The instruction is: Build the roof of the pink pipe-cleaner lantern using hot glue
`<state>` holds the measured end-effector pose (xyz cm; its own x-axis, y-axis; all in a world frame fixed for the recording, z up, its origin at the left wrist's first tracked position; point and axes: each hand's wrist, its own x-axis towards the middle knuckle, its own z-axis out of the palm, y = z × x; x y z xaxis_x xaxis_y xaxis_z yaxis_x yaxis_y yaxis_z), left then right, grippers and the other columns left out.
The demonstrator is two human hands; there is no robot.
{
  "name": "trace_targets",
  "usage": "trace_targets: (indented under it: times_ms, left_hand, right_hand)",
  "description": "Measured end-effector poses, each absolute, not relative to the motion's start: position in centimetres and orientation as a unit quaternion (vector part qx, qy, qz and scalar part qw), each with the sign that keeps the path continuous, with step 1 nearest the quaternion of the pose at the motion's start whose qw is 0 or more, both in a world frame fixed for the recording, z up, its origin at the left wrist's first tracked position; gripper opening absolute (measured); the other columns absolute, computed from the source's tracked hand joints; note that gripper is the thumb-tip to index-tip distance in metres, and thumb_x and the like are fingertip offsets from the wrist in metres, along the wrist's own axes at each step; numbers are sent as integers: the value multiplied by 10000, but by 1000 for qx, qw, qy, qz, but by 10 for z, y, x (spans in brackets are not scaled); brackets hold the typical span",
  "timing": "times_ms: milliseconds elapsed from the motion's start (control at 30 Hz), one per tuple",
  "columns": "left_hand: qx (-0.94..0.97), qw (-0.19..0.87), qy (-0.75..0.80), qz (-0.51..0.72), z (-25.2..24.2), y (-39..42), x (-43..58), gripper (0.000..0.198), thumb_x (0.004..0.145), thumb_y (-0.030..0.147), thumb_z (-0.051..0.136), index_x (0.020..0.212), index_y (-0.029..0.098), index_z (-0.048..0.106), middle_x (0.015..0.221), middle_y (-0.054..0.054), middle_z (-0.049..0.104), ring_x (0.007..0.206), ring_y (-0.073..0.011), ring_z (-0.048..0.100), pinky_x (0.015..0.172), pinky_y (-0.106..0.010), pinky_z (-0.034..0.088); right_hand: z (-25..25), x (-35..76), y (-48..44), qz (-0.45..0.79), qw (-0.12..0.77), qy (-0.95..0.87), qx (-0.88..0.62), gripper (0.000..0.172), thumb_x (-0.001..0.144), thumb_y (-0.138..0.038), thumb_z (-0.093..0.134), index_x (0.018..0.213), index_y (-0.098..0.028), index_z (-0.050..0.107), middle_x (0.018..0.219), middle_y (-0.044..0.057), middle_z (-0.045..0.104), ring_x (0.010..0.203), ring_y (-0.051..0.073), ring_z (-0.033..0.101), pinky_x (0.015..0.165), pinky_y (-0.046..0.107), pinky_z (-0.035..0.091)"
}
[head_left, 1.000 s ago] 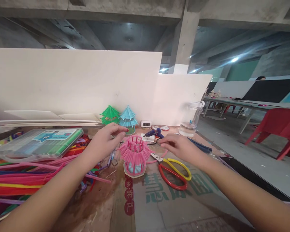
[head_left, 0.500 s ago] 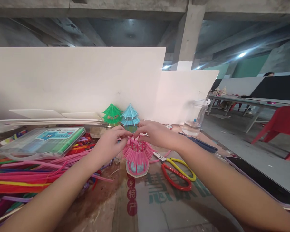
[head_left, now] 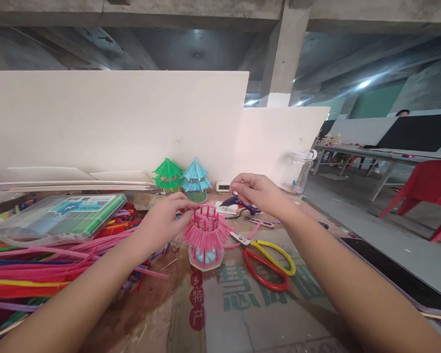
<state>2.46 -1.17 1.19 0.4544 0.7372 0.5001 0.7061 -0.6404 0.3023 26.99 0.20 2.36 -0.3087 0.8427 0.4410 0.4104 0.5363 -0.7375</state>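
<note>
A small pink lantern-shaped model [head_left: 206, 236] made of stick pieces stands on the cardboard-covered table [head_left: 250, 314]. My left hand [head_left: 165, 220] pinches at its upper left rim, fingers closed together. My right hand [head_left: 259, 192] hovers above and right of the model, fingers curled in a pinch; whether anything is in them I cannot make out. A blue glue gun [head_left: 238, 203] lies just beneath that hand. Red and yellow scissors [head_left: 266, 261] lie to the right of the model.
Green [head_left: 167, 174] and blue [head_left: 195, 177] pagoda models stand by the white board [head_left: 113, 122]. Coloured sticks [head_left: 40, 267] and a plastic case [head_left: 59, 215] fill the left side. A clear jar [head_left: 297, 172] stands at the back right, red chairs [head_left: 426, 191] beyond.
My right hand came in from the right to the model's top, then lifted away up and to the right. My left hand stayed at the model's rim.
</note>
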Motion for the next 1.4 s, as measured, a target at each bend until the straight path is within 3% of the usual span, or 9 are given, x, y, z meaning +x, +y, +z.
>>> trace_targets:
  times_ms: [167, 400, 633, 800, 1000, 1067, 1167, 1300, 1400]
  left_hand:
    - [853, 30, 420, 309, 14, -13, 26, 349, 836, 359, 468, 943, 192, 755, 894, -62, 681, 882, -230, 653, 808, -330, 510]
    - [854, 24, 423, 301, 16, -13, 25, 373, 840, 391, 459, 947, 191, 755, 889, -62, 676, 861, -228, 650, 794, -323, 505]
    - [854, 16, 427, 295, 16, -12, 25, 397, 840, 386, 430, 954, 188, 754, 897, -67, 667, 866, -230, 649, 794, -333, 502]
    - [855, 22, 428, 292, 16, -12, 26, 423, 841, 392, 431, 986, 163, 755, 903, -72, 671, 875, -231, 648, 814, -342, 501]
    - [855, 10, 421, 302, 15, -11, 24, 424, 854, 404, 437, 979, 153, 755, 889, -69, 669, 857, -218, 645, 818, -342, 502]
    - [849, 4, 421, 318, 17, -12, 22, 427, 859, 418, 442, 981, 152, 754, 904, -70, 675, 875, -219, 646, 835, -342, 498]
    - [836, 1, 432, 340, 22, -15, 20, 422, 860, 435, 458, 985, 157, 750, 928, -67, 676, 892, -219, 645, 849, -340, 494]
    - [829, -2, 433, 354, 26, -17, 18, 398, 859, 434, 473, 959, 167, 751, 909, -55, 675, 880, -211, 643, 850, -329, 494]
    - [831, -4, 428, 355, 25, -17, 17, 374, 861, 419, 484, 949, 173, 751, 904, -52, 680, 868, -205, 647, 835, -321, 502]
  right_hand:
    - [29, 289, 5, 217, 412, -765, -445, 239, 819, -397, 576, 759, -174, 636, 529, -53, 455, 498, 103, 414, 476, 234, 305]
    - [16, 267, 5, 190, 319, -825, -427, 299, 839, -199, 548, 1079, -126, 709, 786, 30, 666, 636, 127, 535, 596, 255, 395]
    - [-3, 245, 15, 200, 338, -820, -418, 178, 845, -255, 588, 822, -150, 730, 722, 16, 664, 650, 130, 542, 588, 244, 377]
    - [7, 255, 14, 178, 386, -789, -443, 286, 877, -350, 523, 676, -168, 614, 578, -36, 524, 558, 115, 482, 535, 235, 349]
    - [31, 289, 10, 133, 441, -732, -502, 189, 845, -213, 496, 990, -181, 613, 651, -46, 552, 536, 111, 514, 545, 231, 404]
    - [34, 305, 13, 115, 438, -705, -545, 126, 842, -263, 540, 887, -176, 621, 627, -36, 574, 503, 112, 525, 536, 241, 418]
    - [29, 328, 26, 74, 427, -663, -611, 398, 930, -417, 439, 638, -182, 571, 536, -5, 563, 514, 140, 551, 572, 274, 438]
    - [2, 346, 52, 41, 373, -637, -673, 222, 930, -340, 548, 840, -167, 653, 887, 62, 697, 837, 191, 646, 777, 319, 499]
    - [-22, 347, 68, 67, 308, -650, -692, 248, 945, -338, 571, 1128, -180, 623, 1173, 83, 634, 989, 197, 628, 859, 400, 534]
